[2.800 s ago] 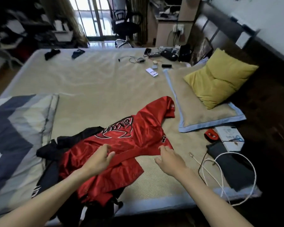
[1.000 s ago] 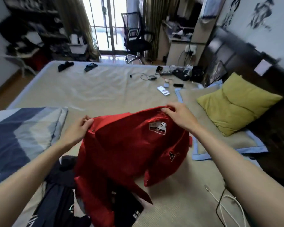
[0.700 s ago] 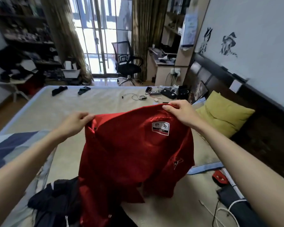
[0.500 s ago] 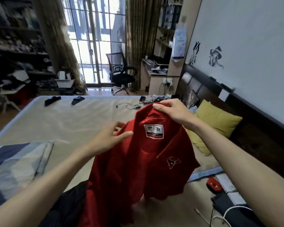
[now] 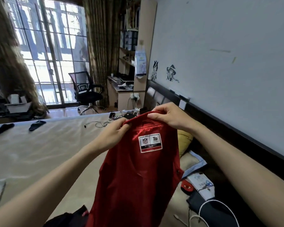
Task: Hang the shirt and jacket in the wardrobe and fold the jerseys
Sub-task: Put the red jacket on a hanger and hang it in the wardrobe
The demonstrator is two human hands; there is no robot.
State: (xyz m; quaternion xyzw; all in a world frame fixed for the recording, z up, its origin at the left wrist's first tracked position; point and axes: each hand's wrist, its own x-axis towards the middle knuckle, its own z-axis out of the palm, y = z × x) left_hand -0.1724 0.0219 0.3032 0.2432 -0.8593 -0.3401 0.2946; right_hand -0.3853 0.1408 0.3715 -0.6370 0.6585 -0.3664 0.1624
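Dark socks (image 5: 37, 125) lie on the bed (image 5: 39, 148) at the far left edge. The left hand (image 5: 111, 134) pinches the collar of the red jacket (image 5: 138, 177), which hangs lifted above the bed, its white label facing the camera. The right hand (image 5: 169, 117) grips the same collar just beside it. A yellow pillow (image 5: 184, 141) lies behind the jacket; a white cable (image 5: 220, 208) coils at lower right.
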